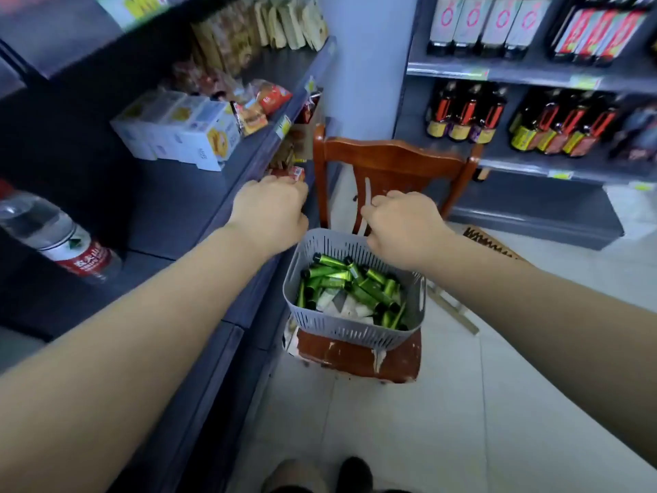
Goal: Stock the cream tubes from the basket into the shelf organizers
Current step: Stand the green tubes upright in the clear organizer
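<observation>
Many green tubes (350, 284), loose in grey basket (355, 330): light, slick, squashable; pinch mid-body. Left hand (272, 211) and right hand (400, 222) curled; contents unclear.

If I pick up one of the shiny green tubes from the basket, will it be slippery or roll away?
The green tubes look glossy, so probably a bit slippery. They are slim and round, so one could roll on a flat shelf. They lie jumbled in the grey basket, so lifting one may shift the others.

Both arms reach forward, left grip (272, 215) and right grip (400, 225) knuckles-up with fingers curled under.
</observation>
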`<state>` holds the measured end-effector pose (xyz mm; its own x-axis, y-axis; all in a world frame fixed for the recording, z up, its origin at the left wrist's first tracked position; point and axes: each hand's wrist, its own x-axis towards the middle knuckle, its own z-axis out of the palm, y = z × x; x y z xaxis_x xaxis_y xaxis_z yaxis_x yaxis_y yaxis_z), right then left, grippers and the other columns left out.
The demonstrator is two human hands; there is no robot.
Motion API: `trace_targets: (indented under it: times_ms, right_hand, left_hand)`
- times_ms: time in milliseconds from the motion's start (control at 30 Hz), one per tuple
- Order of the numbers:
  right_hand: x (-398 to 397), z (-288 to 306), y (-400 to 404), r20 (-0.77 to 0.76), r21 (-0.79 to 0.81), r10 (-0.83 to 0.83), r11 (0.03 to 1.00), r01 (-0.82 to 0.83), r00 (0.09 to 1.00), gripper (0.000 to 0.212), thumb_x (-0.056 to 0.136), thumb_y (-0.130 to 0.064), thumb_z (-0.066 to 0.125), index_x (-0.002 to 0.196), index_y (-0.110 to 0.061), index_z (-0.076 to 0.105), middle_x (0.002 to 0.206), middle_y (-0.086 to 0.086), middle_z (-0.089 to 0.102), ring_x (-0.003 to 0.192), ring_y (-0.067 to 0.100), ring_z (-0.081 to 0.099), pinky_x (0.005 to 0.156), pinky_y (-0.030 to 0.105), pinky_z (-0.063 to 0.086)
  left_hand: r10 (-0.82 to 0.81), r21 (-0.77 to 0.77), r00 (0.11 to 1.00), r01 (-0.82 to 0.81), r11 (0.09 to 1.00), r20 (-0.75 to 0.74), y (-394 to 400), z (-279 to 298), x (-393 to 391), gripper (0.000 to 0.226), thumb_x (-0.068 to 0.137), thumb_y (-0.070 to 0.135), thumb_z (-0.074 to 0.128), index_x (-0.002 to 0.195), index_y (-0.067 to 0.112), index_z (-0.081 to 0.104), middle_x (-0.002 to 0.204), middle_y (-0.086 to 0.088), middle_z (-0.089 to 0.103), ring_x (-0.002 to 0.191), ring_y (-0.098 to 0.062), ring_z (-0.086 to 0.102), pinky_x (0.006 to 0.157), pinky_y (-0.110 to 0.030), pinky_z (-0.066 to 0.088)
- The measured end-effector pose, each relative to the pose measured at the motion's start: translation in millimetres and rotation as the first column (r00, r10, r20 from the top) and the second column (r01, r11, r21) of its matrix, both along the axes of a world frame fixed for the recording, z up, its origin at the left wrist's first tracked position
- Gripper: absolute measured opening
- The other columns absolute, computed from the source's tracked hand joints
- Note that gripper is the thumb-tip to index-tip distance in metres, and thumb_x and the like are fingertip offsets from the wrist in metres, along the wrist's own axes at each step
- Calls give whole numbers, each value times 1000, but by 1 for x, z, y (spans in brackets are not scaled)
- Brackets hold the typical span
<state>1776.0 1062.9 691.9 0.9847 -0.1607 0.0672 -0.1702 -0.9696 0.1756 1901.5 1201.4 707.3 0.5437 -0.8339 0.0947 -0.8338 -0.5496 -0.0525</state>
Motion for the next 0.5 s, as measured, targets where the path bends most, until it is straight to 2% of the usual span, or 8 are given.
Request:
trace_targets:
  times_ms: [100,200,333,400,500]
  right_hand:
    - [-1,-32,-22,-48,74,-67,995,70,997,21,90,-24,45,104,-12,54,104,4,58,101,27,55,68,32,38]
    - [4,-68,-44,-109,175,-157,969,174,982,24,89,-25,45,108,-13,52,103,4,57,99,26,55,66,32,37]
    - [16,-124,-72,-215,286,-257,906,312,942,9,87,-23,45,88,-14,46,82,1,48,83,23,56,59,30,38]
    - [22,-154,-84,-279,343,-307,853,393,910,8,89,-24,45,87,-16,44,86,1,49,81,22,52,59,29,35]
    - [32,-201,-102,-352,420,-372,757,500,859,13,90,-23,46,95,-13,51,94,4,55,86,24,53,65,30,40]
  left_hand:
    - [-24,33,996,27,999,-84,-27,-35,9,23,86,19,50,105,8,56,110,-12,58,104,-32,52,77,-37,40]
    - [-44,79,985,57,995,-166,-51,-73,21,24,88,21,49,108,11,56,110,-9,57,104,-31,52,78,-37,41]
    - [-17,115,945,57,992,-327,-77,-135,37,14,85,20,51,96,13,56,99,-8,59,92,-30,55,72,-37,45]
    - [21,147,906,46,988,-423,-92,-171,45,11,86,21,51,94,14,55,95,-5,58,88,-29,55,69,-36,45]
    - [109,192,818,2,981,-565,-112,-228,52,15,86,23,54,99,16,56,99,-3,58,92,-26,56,75,-33,47]
